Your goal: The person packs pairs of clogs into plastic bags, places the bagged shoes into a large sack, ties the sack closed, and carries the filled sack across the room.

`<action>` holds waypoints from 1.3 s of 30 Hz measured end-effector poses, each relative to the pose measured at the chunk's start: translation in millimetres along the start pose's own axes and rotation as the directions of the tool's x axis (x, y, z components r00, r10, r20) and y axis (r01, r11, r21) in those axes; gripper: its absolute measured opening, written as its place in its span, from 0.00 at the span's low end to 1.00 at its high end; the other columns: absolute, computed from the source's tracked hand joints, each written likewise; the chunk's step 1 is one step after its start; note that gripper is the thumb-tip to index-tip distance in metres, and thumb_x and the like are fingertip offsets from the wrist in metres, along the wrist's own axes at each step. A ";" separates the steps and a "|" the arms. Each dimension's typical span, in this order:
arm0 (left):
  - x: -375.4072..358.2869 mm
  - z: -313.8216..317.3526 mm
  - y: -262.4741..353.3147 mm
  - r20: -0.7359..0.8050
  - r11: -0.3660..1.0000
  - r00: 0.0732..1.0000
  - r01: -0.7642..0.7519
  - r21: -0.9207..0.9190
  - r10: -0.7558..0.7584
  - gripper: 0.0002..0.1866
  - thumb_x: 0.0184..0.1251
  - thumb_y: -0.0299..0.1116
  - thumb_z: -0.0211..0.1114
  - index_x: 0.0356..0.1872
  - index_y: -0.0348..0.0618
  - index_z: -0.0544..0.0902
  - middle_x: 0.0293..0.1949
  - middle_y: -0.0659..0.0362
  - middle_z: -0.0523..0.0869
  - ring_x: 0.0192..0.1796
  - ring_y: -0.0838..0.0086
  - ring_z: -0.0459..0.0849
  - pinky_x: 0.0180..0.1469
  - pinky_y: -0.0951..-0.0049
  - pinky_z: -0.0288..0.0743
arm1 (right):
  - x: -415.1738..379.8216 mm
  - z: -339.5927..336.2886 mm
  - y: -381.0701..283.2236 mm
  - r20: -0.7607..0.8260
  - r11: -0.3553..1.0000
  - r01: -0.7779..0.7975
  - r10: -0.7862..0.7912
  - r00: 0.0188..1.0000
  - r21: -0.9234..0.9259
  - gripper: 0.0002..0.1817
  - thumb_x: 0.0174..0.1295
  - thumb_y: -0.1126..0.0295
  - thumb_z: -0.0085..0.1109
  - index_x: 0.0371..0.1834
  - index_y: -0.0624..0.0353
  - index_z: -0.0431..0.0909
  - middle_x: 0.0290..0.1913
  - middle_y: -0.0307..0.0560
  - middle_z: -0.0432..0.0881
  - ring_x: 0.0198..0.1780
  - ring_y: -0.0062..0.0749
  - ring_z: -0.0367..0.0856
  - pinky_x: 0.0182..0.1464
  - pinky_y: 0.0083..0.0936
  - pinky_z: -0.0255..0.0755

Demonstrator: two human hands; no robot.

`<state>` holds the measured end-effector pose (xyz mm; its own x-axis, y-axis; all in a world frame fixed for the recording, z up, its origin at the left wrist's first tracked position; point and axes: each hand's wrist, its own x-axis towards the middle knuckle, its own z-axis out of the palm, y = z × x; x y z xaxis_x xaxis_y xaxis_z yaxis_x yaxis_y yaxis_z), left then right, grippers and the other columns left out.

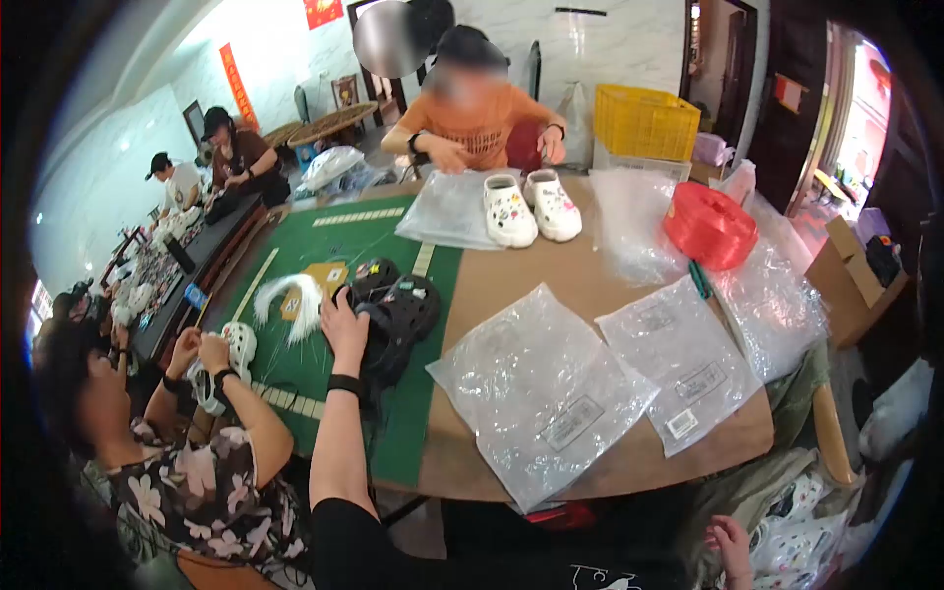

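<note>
My left hand [344, 332] reaches forward with its fingers closed on the near left side of a pair of black clogs [405, 313]. Charms dot the clogs, which rest on the green mat [393, 447]. Just left of that hand lies a bundle of white ties [307, 313], partly over a yellowish piece [329, 275]. Low at the right edge of the view, my right hand [730, 544] is empty with fingers slightly bent and apart. It is beside a clear bag of white clogs [795, 536] with colourful charms.
Two clear plastic bags [536, 393] [678, 364] lie flat on the brown tabletop [610, 482]. White clogs [509, 211] stand before a person in orange across the table. A red twine roll [710, 226] sits right. At left, another person's hands [202, 352] work on a white clog [239, 344].
</note>
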<state>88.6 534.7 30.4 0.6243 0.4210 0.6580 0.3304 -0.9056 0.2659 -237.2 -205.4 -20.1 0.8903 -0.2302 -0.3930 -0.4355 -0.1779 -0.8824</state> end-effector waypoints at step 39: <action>16.0 2.0 -28.5 0.616 0.857 0.782 -0.377 0.351 0.092 0.27 0.49 0.57 0.72 0.39 0.43 0.82 0.41 0.51 0.86 0.48 0.61 0.84 0.57 0.57 0.71 | -13.1 48.6 10.7 0.110 0.997 -0.044 0.051 0.993 -0.063 0.14 0.66 0.71 0.57 0.52 0.63 0.77 0.38 0.43 0.85 0.37 0.22 0.82 0.40 0.19 0.76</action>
<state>90.6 567.4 32.0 0.9549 0.2777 0.1055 0.2962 -0.9168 -0.2678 -247.0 -157.9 -37.0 0.8763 -0.1320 -0.4634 -0.4818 -0.2275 -0.8462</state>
